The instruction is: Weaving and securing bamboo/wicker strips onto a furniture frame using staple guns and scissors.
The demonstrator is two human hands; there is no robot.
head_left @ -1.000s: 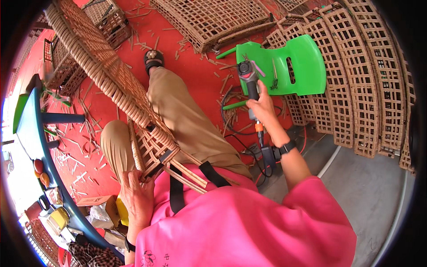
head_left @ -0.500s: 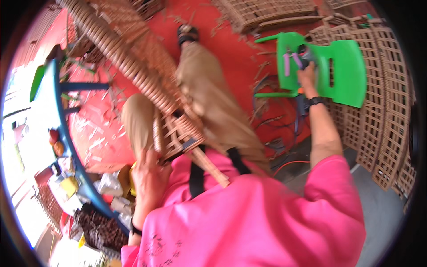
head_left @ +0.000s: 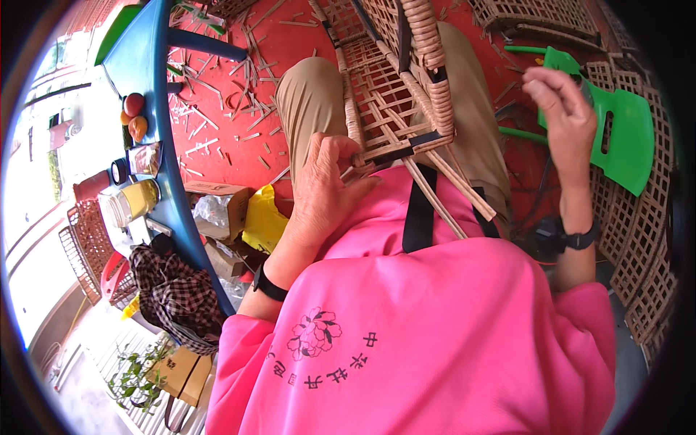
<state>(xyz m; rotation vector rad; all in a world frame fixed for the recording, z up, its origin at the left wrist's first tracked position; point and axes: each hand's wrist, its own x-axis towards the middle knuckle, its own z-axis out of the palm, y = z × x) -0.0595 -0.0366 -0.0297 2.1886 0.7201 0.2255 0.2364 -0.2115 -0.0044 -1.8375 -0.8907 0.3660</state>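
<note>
Across my lap lies a woven rattan piece, with a thick wrapped edge, an open lattice and dark bands at its near corner. My left hand is closed around that corner, where the end of the frame shows between thumb and fingers. Loose flat rattan strips stick out of the lattice toward my pink shirt. To the right, my right hand is raised in front of a green plastic chair, fingers loosely bent with nothing visible in them. It hides much of the chair's seat.
On the left, a blue table carries fruit, a jar and a checkered cloth. Beside it are a yellow bag and cardboard boxes. Rattan scraps litter the red floor. Lattice panels stand at right.
My right hand has come away from the dark tool on the green chair and risen. The woven piece now stands more upright in view, and the view has shifted left. My left hand stays at its corner.
</note>
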